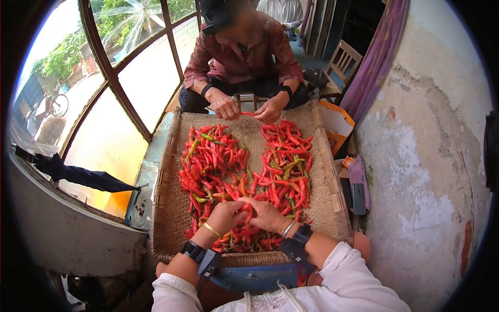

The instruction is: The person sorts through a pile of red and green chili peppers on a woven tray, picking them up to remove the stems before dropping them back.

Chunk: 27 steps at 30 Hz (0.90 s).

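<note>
A red chili pepper (248,210) is pinched between my two hands, low over the near half of the woven tray (322,208). My left hand (224,216) is closed on its left side, and my right hand (267,215) is closed on its right side; the fingers partly cover it. Around and beneath them lie many loose chili peppers (210,156), mostly red with some green and orange. They form a left heap and a right heap (288,156) that meet near my hands.
Across the tray a person (244,52) holds a red chili with both hands (223,105). A folded umbrella (93,174) rests by the window at left. On the right are a phone (358,198), an orange-and-white bag (337,122), a wooden chair (343,65) and a peeling wall (416,156).
</note>
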Each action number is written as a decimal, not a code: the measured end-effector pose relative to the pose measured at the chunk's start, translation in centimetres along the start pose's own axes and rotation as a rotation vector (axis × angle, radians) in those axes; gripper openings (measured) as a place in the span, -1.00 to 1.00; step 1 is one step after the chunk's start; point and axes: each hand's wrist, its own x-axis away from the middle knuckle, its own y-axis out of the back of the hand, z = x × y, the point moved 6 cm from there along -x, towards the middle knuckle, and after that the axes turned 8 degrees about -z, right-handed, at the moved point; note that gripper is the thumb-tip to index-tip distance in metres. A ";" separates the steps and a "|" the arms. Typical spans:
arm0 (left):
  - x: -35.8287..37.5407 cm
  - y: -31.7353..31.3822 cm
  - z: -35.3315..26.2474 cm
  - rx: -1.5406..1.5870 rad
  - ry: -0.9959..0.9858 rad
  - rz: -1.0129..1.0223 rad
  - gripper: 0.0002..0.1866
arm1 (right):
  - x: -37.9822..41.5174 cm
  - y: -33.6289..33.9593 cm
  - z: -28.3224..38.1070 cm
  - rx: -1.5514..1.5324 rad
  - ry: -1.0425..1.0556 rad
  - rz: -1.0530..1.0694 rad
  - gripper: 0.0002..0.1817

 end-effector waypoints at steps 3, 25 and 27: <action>0.3 -0.3 0.6 0.141 0.084 -0.018 -0.84 | 0.3 0.3 1.0 -0.161 0.029 -0.079 -0.46; 1.0 -1.2 3.3 -0.353 0.129 0.123 -0.78 | 0.2 6.5 -6.2 -0.921 -0.513 -0.321 -0.80; 1.2 -1.1 4.7 -0.586 0.178 0.193 -0.76 | -0.3 8.9 -6.0 -1.231 -0.425 -0.612 -0.68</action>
